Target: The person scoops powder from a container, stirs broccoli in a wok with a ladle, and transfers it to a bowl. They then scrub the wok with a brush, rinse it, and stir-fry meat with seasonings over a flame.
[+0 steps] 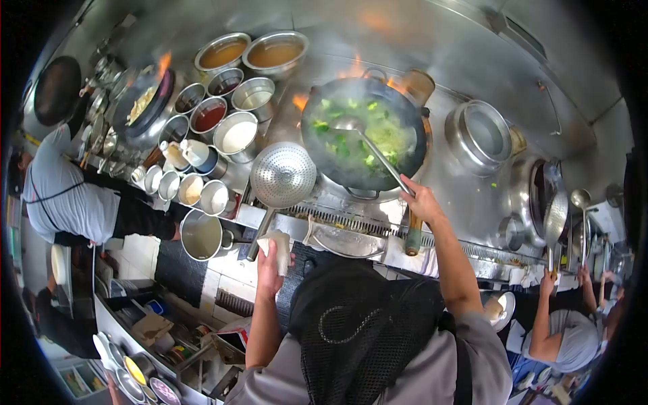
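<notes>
Steam rises from a large black wok on a lit burner, with green vegetables in bubbling liquid. My right hand is wrapped round the handle of a ladle, whose bowl dips among the vegetables. Low and left of the wok, my left hand grips a folded white cloth. Close to that hand is the handle end of a round perforated strainer, which rests at the counter's front edge.
Flames show behind the wok. Metal tubs of sauces and seasonings crowd the left, below two large bowls of brown liquid. A steel pot stands right. Co-workers are at far left and far right.
</notes>
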A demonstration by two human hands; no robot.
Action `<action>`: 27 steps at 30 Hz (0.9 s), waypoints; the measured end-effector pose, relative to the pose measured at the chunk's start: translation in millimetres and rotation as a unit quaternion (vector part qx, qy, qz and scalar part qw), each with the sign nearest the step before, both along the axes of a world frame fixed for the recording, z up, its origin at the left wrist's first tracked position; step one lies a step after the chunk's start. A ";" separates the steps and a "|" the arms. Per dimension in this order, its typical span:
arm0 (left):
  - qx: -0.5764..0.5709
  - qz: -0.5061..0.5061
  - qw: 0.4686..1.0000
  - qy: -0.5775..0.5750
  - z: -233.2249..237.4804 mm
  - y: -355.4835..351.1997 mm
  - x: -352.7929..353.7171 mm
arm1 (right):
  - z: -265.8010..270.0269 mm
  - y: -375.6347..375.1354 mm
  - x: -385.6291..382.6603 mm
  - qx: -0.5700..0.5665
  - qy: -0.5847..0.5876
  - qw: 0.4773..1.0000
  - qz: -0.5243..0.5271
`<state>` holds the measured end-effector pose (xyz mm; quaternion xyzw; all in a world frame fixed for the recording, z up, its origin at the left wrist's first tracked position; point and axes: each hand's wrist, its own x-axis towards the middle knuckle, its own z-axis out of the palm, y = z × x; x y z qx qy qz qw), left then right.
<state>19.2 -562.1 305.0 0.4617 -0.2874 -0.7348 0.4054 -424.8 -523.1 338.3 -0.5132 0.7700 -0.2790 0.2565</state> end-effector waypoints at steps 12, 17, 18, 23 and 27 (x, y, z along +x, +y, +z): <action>0.005 -0.075 0.997 -0.012 -1.6 -14.8 -20.8 | 13.0 150.6 -7.5 -0.050 -0.006 0.980 -0.192; 0.003 -0.121 0.992 -0.019 10.9 -25.6 -40.3 | 13.8 159.8 21.4 -0.084 0.021 0.970 -0.228; -0.004 -0.128 0.992 -0.015 13.3 -26.6 -43.5 | 4.7 163.4 24.1 -0.090 0.018 0.961 -0.262; -0.006 -0.140 0.990 -0.028 7.4 -22.3 -44.6 | -29.3 188.7 23.0 -0.061 0.104 0.942 -0.312; 0.003 -0.136 0.990 -0.030 0.5 -15.3 -40.6 | -68.5 210.4 27.1 -0.007 0.071 0.939 -0.335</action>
